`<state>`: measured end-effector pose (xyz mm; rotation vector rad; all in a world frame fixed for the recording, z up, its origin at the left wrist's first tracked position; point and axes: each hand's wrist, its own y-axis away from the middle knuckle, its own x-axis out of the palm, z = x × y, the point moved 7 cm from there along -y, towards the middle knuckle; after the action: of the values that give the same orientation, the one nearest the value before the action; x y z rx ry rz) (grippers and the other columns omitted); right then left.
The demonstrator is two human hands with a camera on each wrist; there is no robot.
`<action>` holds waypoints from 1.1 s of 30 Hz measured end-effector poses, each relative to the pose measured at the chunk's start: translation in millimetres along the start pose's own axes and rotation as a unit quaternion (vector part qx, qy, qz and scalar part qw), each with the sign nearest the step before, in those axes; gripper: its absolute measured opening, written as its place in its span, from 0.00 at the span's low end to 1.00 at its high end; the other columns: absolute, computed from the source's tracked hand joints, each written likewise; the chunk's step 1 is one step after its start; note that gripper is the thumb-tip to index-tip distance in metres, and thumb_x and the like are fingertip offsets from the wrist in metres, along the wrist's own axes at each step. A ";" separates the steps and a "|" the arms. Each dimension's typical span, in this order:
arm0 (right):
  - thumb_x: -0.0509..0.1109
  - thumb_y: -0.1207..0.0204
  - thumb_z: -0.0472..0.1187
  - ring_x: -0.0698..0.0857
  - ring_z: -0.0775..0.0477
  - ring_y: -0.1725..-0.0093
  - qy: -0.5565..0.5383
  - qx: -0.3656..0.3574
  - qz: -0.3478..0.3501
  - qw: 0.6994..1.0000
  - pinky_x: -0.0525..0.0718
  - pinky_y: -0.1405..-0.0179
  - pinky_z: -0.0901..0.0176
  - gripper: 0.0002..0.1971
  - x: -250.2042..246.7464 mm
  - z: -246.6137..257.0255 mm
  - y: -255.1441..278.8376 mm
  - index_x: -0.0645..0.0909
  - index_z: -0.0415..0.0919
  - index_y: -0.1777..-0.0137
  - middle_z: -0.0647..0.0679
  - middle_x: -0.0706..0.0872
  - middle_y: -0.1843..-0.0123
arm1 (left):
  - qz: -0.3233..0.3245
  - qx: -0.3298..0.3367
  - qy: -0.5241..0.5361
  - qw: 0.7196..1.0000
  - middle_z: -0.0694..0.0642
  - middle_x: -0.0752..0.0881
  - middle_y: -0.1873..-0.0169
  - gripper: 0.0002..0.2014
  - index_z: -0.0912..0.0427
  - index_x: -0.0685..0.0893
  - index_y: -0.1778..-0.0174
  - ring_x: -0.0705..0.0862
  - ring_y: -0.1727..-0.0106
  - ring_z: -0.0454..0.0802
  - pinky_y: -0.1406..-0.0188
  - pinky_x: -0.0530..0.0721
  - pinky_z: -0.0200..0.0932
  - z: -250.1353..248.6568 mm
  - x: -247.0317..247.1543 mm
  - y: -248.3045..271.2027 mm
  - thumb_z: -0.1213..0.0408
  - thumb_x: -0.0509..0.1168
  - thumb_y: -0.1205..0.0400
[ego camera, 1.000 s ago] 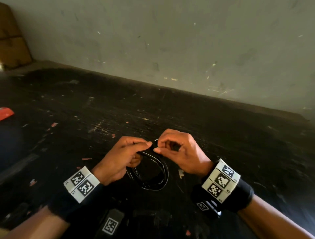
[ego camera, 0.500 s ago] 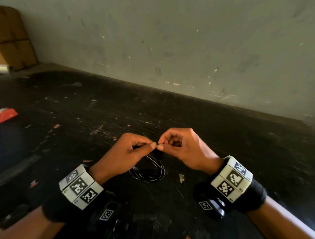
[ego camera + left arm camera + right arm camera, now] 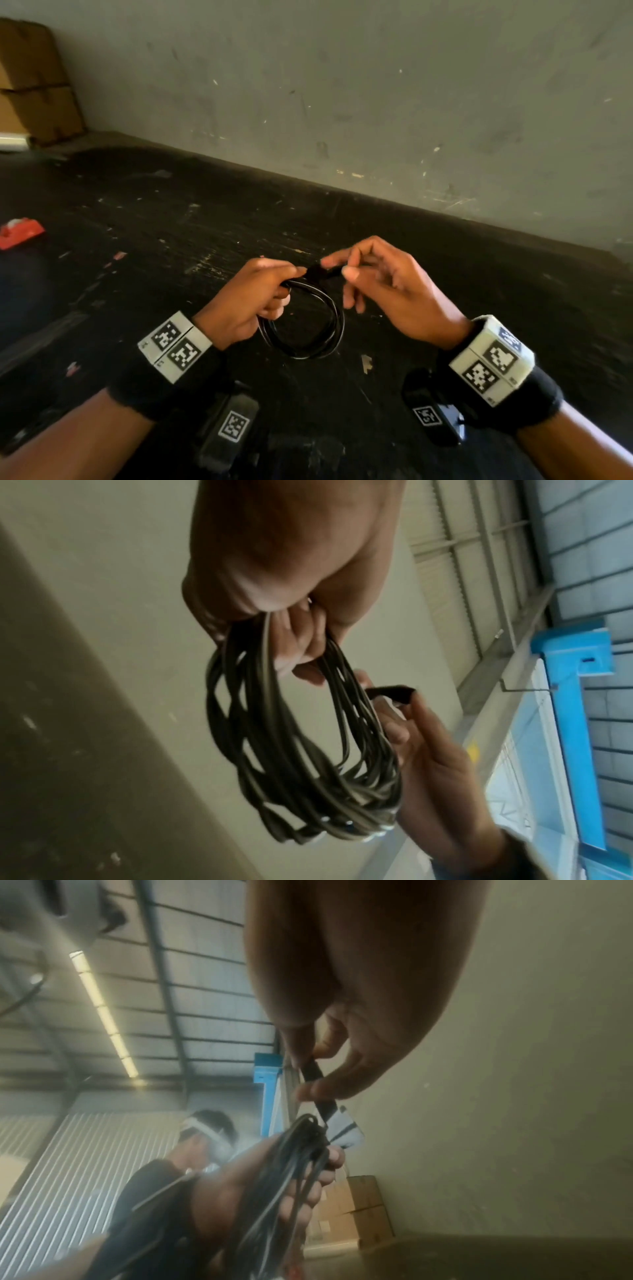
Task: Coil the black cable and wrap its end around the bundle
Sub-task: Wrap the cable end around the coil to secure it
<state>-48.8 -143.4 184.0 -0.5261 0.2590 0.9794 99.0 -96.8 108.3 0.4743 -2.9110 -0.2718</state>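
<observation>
The black cable is wound into a coil of several loops that hangs over the dark table. My left hand grips the top of the coil, fingers curled round the strands. My right hand pinches the cable's flat black end between thumb and forefinger, just right of the left thumb. In the right wrist view the end runs taut from my fingers down to the bundle. In the left wrist view it sticks out beyond the loops.
A grey wall closes the table's far side. Cardboard boxes stand at the far left corner. A small red object lies at the left edge. Scraps of paper dot the surface.
Both hands have lifted a little. My right hand has drawn the cable end out to the right of the left thumb, and its lower fingers have spread.
</observation>
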 end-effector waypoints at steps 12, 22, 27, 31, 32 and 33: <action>0.73 0.30 0.26 0.88 0.56 0.48 0.254 -0.089 0.061 0.961 0.86 0.44 0.61 0.07 -12.4 10.4 -13.3 0.86 0.38 0.56 0.46 0.90 0.49 | 0.058 -0.014 0.031 0.998 0.48 0.63 0.84 0.14 0.59 0.80 0.72 0.60 0.86 0.40 0.86 0.53 0.36 -11.5 17.3 3.0 0.65 0.64 0.19; 0.74 0.28 0.36 0.85 0.57 0.55 0.324 -0.187 0.024 0.927 0.84 0.54 0.71 0.08 -19.1 27.3 -14.6 0.87 0.35 0.50 0.44 0.88 0.53 | 0.016 0.010 0.012 1.000 0.47 0.61 0.83 0.09 0.59 0.78 0.64 0.58 0.84 0.40 0.83 0.50 0.37 -18.3 15.0 2.6 0.64 0.63 0.18; 0.73 0.28 0.33 0.90 0.51 0.59 0.146 -0.055 -0.101 0.983 0.88 0.54 0.62 0.06 -42.1 41.7 -11.3 0.85 0.35 0.51 0.42 0.91 0.57 | -0.077 0.047 -0.074 0.993 0.46 0.64 0.81 0.08 0.57 0.83 0.61 0.65 0.77 0.43 0.77 0.60 0.38 -20.9 8.2 0.9 0.58 0.65 0.19; 0.73 0.28 0.34 0.89 0.56 0.65 0.126 0.025 0.000 0.992 0.88 0.64 0.66 0.06 -17.2 42.1 -5.8 0.85 0.37 0.52 0.45 0.90 0.60 | -0.115 0.071 -0.047 0.990 0.44 0.66 0.87 0.15 0.54 0.76 0.73 0.65 0.82 0.41 0.84 0.61 0.35 -23.2 2.9 -1.2 0.58 0.65 0.19; 0.73 0.28 0.35 0.88 0.58 0.65 0.164 0.031 0.022 0.986 0.87 0.64 0.68 0.05 -8.7 36.4 -5.7 0.85 0.39 0.52 0.47 0.90 0.60 | -0.116 0.073 -0.036 0.990 0.45 0.66 0.86 0.16 0.54 0.75 0.73 0.64 0.83 0.41 0.85 0.60 0.35 -24.3 3.6 -0.3 0.59 0.65 0.19; 0.74 0.28 0.37 0.87 0.58 0.63 0.209 0.023 0.028 0.977 0.86 0.62 0.69 0.05 -1.7 31.4 -6.3 0.86 0.41 0.53 0.49 0.90 0.59 | -0.116 0.077 -0.027 0.990 0.46 0.66 0.85 0.15 0.54 0.74 0.73 0.64 0.82 0.41 0.85 0.60 0.35 -25.3 4.6 0.5 0.59 0.65 0.19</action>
<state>-45.2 -130.7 213.2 -0.6837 0.6744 0.9089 99.7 -101.6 133.6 0.8448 -2.9430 -0.0924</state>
